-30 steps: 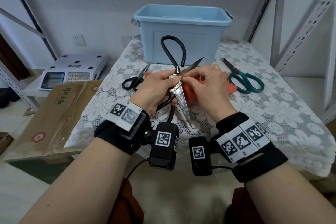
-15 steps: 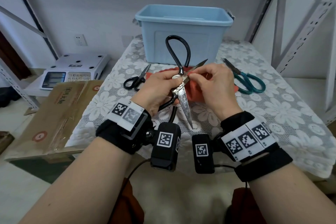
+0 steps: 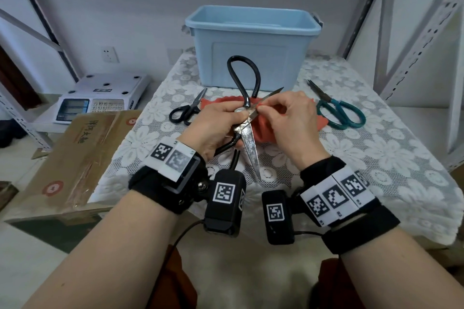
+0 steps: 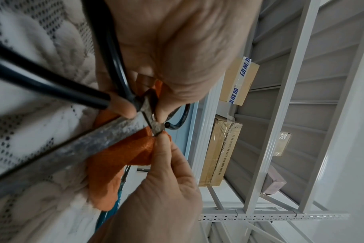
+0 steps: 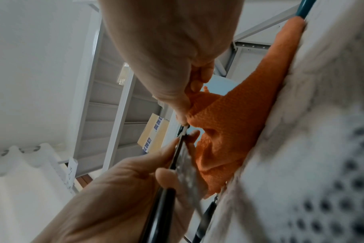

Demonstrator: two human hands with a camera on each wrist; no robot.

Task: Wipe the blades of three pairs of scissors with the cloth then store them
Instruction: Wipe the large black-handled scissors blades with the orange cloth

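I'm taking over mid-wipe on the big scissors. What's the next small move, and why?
Probably slide the right hand, pinching the cloth round the far blade, out toward its tip. The pinch sits beside the pivot, so most of that blade looks unwiped. The left hand grips the big scissors open at the pivot, steadying them.

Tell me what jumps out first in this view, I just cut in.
The big black-handled scissors held open at centre: the left hand grips them at the pivot while the right hand pinches the orange cloth on the upper blade. Behind stands a blue bin, with small black scissors left and green-handled scissors right.
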